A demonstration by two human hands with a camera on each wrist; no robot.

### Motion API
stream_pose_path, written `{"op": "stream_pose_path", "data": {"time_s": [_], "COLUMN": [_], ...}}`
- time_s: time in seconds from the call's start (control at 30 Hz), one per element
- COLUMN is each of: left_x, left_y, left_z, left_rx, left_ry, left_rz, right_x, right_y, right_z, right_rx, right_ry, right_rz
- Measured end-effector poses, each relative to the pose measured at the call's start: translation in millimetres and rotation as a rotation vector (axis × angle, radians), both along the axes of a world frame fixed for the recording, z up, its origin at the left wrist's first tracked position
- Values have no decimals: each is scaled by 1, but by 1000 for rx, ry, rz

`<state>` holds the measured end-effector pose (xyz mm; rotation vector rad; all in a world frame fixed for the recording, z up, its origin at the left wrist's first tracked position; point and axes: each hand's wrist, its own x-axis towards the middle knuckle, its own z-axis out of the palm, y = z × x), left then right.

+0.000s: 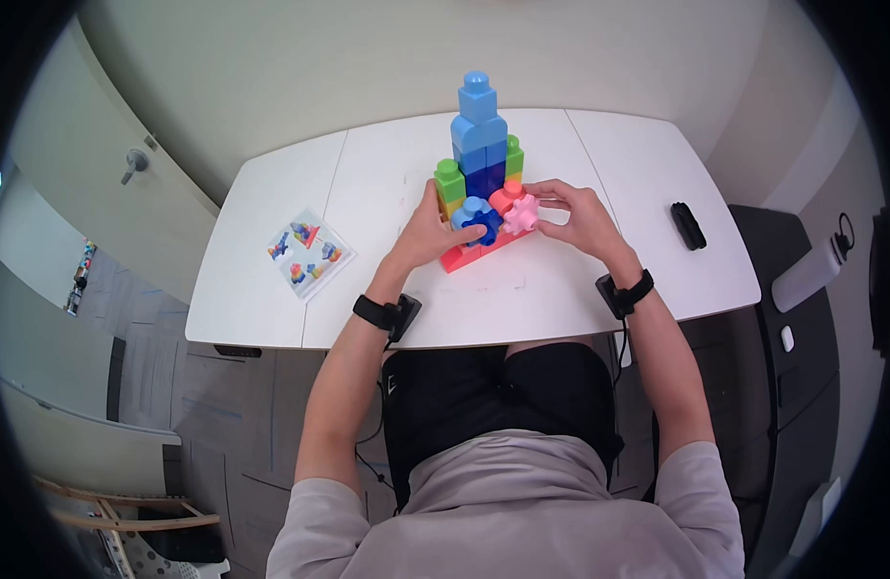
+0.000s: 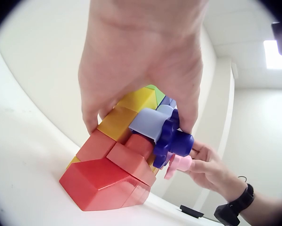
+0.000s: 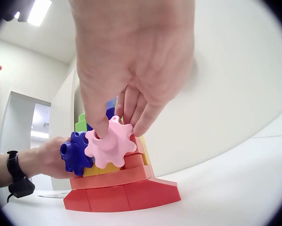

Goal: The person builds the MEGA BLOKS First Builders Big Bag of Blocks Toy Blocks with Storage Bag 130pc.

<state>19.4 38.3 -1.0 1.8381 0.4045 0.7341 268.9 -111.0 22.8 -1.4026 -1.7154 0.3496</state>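
Note:
A tall build of toy blocks (image 1: 480,135) stands on the table, with blue blocks rising in the middle, green and yellow ones at the sides and a red base (image 3: 108,198). My left hand (image 1: 428,232) grips its left side, thumb against the dark blue gear (image 3: 76,155) and fingers behind the blocks. That gear sits at the front of a light blue block (image 2: 150,123). On the right, my right hand (image 1: 582,220) holds the pink gear (image 3: 110,147) with the thumb on its front; the other fingers reach behind toward the red block (image 1: 506,195).
A picture sheet (image 1: 310,255) of block builds lies on the white table (image 1: 387,318) to the left. Near the right edge is a black case (image 1: 688,226). A side cabinet holds a white bottle (image 1: 808,275) and a small white object (image 1: 787,339).

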Motion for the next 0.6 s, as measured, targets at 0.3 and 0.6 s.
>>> {"op": "stream_pose_path", "data": {"time_s": [0.3, 0.6], "left_x": [-1, -11], "left_y": [-2, 0], "left_z": [2, 12], "left_rx": [-9, 9], "left_ry": [6, 104], "left_rz": [-3, -14], "right_x": [-5, -12], "right_y": [6, 0], "right_z": [-10, 3], "right_rx": [94, 84], "right_ry": [-36, -6], "right_rz": [-32, 25]}}
